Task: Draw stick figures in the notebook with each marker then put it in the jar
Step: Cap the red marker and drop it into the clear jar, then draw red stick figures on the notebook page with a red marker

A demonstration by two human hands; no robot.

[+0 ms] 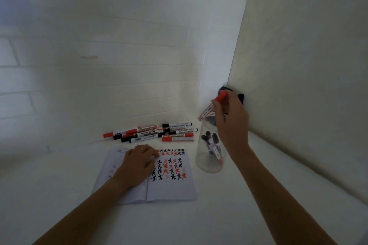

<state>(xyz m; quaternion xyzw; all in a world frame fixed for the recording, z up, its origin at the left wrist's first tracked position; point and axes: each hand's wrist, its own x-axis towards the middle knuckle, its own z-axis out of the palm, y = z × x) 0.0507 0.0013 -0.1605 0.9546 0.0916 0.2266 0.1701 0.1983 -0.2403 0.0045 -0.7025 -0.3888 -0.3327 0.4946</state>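
An open notebook (171, 189) lies on the white table, its right page covered with rows of red and black stick figures. My left hand (137, 163) rests flat on it, fingers curled at the page's top. To the right stands a clear jar (209, 162) holding several markers. My right hand (232, 119) hovers over the jar's mouth, gripping a red-capped marker (215, 103) tilted with its cap up. A pile of red and black markers (155, 133) lies behind the notebook.
A white wall rises behind the marker pile and a cream panel (298, 65) closes the right side, close behind the jar. A dark object (241, 95) sits in the corner behind my right hand. White tabletop (219, 215) stretches toward me.
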